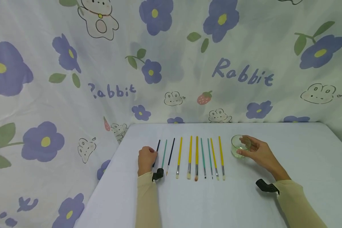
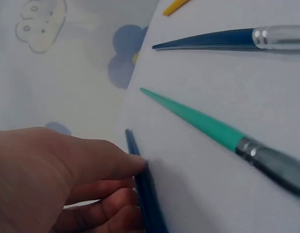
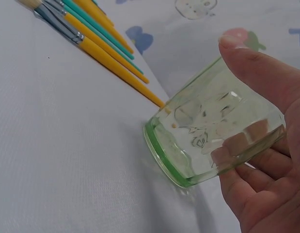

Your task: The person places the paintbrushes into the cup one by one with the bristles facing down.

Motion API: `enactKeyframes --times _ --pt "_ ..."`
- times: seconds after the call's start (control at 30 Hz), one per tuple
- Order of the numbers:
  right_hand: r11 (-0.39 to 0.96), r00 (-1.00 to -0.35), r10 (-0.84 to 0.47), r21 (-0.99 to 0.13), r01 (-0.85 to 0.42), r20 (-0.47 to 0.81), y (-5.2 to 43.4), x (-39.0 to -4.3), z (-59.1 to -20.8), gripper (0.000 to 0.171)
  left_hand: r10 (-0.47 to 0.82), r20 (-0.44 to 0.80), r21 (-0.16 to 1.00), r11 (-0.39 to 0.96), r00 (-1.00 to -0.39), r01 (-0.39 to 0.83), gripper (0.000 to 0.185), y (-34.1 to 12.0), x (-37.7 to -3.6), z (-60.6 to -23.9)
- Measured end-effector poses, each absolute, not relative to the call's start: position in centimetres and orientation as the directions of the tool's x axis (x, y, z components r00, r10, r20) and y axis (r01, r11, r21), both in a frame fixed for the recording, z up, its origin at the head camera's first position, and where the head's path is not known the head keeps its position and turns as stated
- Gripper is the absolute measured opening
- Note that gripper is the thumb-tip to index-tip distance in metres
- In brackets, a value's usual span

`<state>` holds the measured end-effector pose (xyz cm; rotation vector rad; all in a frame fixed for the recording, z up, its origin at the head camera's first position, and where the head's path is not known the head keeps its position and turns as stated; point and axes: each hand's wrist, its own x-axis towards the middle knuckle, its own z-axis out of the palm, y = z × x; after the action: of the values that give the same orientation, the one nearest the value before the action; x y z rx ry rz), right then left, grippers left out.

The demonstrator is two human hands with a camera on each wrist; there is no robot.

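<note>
Here my left hand point(image 1: 146, 158) curls its fingers point(image 2: 108, 170) round the dark blue paintbrush point(image 1: 156, 154) at the left end of the row, thumb on top and fingertips beneath, the handle just pinched where it lies on the white table point(image 1: 245, 202); its tip pokes out past my knuckles in the left wrist view, and I cannot tell whether the brush has left the cloth at all. My right hand point(image 1: 256, 151) grips the small green-tinted glass cup point(image 1: 239, 146), thumb point(image 3: 256, 68) across one wall and fingers wrapped round the other; the cup stands near the right end of the row, tilted with one edge of its base on the table, and it looks empty.

Beside the pinched brush lies a teal-handled brush point(image 1: 164, 154), then a second dark blue brush point(image 1: 170, 155). Further right lie yellow-handled brushes point(image 1: 190, 155) with teal ones mixed in, all parallel, bristles toward me.

By my reckoning the work is at its very start: nothing sits in the cup, every brush lies in the row, and only this first one is in hand.
</note>
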<state>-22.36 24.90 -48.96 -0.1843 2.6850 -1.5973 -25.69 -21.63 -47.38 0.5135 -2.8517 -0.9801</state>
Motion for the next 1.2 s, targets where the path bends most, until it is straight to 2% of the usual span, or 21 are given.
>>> enactKeyframes --times 0.13,0.33,0.57,0.73,0.93,1.2 --pt "0.448 -0.992 -0.116 -0.888 -0.098 0.051 24.9 -22.3 -48.9 0.086 -0.325 -0.015 0.551 0.786 -0.945 -0.279 0.015 -21.4 -25.7 -47.3" --pt "0.45 -0.991 -0.123 -0.887 -0.101 0.05 25.0 -22.4 -48.8 0.087 -0.323 0.007 0.474 0.834 -0.946 -0.281 0.02 -21.1 -25.8 -47.3" --pt "0.451 -0.993 -0.115 -0.889 -0.084 0.036 25.0 -22.4 -48.7 0.087 -0.327 0.013 0.469 0.837 -0.945 -0.283 0.023 -21.0 -25.8 -47.2" --pt "0.446 -0.992 -0.12 -0.89 -0.089 0.04 25.0 -22.5 -48.8 0.087 -0.341 0.033 0.544 0.795 -0.939 -0.269 0.022 -21.2 -25.6 -46.1" --pt "0.453 -0.992 -0.118 -0.886 -0.1 0.051 25.1 -22.7 -49.1 0.088 -0.321 0.079 0.696 0.696 -0.944 -0.178 0.022 -20.8 -25.2 -43.6" --pt "0.445 -0.991 -0.122 -0.89 -0.101 0.051 25.0 -22.5 -49.1 0.088 -0.291 0.09 0.767 0.63 -0.952 -0.12 0.02 -20.4 -25.1 -42.6"
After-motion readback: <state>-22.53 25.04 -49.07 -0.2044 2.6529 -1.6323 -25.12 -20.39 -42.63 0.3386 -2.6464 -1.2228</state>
